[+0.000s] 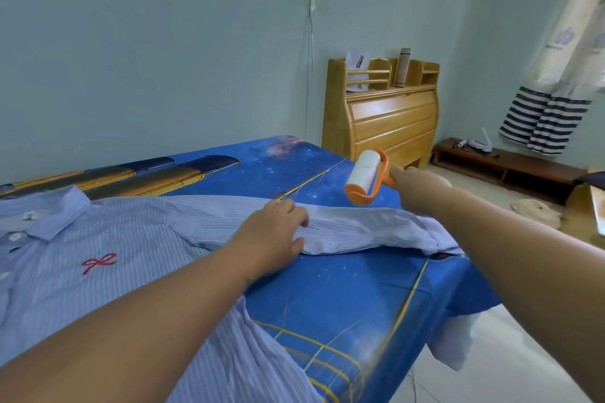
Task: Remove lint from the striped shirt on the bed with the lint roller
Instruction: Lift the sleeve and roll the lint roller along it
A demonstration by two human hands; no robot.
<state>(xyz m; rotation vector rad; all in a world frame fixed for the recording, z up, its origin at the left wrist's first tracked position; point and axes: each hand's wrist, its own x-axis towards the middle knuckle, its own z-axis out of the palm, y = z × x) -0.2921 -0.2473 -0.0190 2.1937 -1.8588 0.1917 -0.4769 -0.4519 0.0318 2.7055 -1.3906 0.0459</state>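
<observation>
Left hand (273, 239) lies palm down on the outstretched sleeve of the striped shirt (108, 258), fingers loosely spread and pressing the cloth flat rather than gripping it, most likely to keep the thin fabric from bunching or lifting with the sticky roll. Spread front up on the blue bed (353, 298), the shirt has its collar toward the wall and its sleeve reaching the near corner, cuff hanging at the edge. Right hand (417, 190) is closed around the orange handle of the lint roller (365, 177), whose white roll hangs clear above the bed, just beyond the sleeve, not yet touching the cloth
</observation>
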